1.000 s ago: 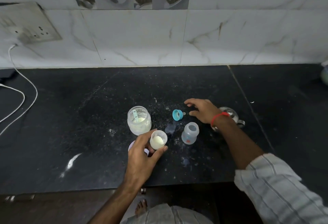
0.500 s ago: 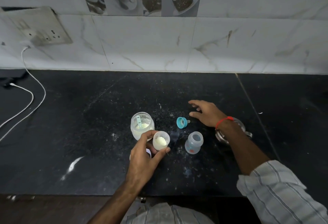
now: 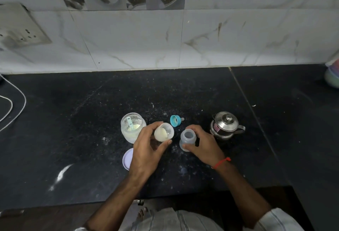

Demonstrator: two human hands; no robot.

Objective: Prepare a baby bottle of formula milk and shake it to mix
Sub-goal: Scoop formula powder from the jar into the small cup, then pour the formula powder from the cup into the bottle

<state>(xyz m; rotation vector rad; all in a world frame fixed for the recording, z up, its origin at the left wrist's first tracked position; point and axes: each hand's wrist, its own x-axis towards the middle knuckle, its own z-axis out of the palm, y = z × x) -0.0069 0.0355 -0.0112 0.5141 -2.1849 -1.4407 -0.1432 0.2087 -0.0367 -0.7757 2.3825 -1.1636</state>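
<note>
Your left hand [image 3: 146, 150], low in the middle of the frame, holds a small translucent cap [image 3: 163, 132] tilted toward the right, pinched between thumb and fingers, with pale formula powder inside it. Just to its right, your right hand [image 3: 203, 147] curls around the open baby bottle [image 3: 187, 139], which stands upright on the dark table [image 3: 73, 139]; thumb and fingers touch its sides. Above the two, the teal nipple ring [image 3: 175, 120] lies on its side. Left of the cap stands the open formula jar [image 3: 132, 127] with a scoop [image 3: 129, 121] in it, and its lavender lid [image 3: 127, 159] lies below, partly hidden by your left wrist. A small steel kettle [image 3: 225, 125] sits to the right of the bottle.
</note>
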